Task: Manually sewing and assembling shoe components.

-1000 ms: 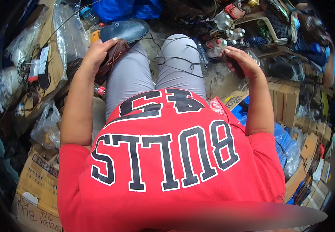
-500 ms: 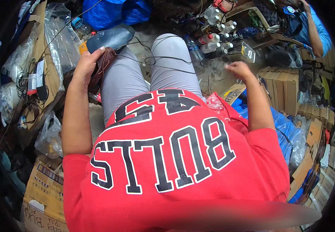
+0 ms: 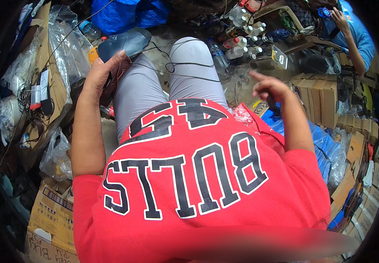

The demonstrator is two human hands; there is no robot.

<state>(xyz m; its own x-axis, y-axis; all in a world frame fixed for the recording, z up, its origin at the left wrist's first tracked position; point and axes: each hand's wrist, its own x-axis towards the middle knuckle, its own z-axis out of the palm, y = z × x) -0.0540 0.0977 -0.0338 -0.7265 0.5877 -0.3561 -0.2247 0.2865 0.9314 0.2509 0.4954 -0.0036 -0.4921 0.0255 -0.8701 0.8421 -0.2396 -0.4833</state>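
Note:
My left hand (image 3: 96, 79) grips a brown leather shoe (image 3: 118, 72) beside my left thigh, its thumb lying along the upper edge and its other fingers mostly hidden. Just beyond the shoe, a dark blue piece with an orange end (image 3: 126, 44) rests by my left knee; its kind is unclear. A thin dark cord (image 3: 176, 65) runs in loops from near the shoe across both legs. Right of my right knee, in the air, is my right hand (image 3: 273, 89). Its index finger points outward while the other fingers curl round a dark handle (image 3: 271, 101), whose tool end I cannot make out.
Several plastic bottles (image 3: 236, 52) stand beyond my right knee, near a clear container (image 3: 279, 58). Cardboard boxes (image 3: 316, 98) and blue sheeting (image 3: 323, 149) lie to the right. Plastic bags (image 3: 56, 155) and cardboard crowd the left. Another person's arm (image 3: 351, 46) shows at far right.
My right hand has turned and shifted slightly right; its index finger now stretches out and a dark handle shows in the palm. My left thumb has lifted and straightened on the shoe.

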